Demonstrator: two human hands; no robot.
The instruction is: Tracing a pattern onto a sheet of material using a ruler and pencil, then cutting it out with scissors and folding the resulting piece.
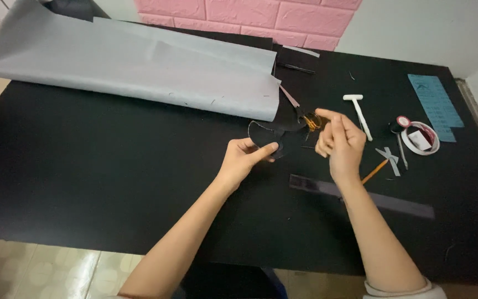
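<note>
The left hand pinches a curved piece of black fabric between thumb and fingers on the black counter. The right hand hovers just beside it, fingers loosely curled, holding orange-handled scissors. Beyond lie a pencil, a white T-shaped tool, a small white dish and grey paper sheets.
</note>
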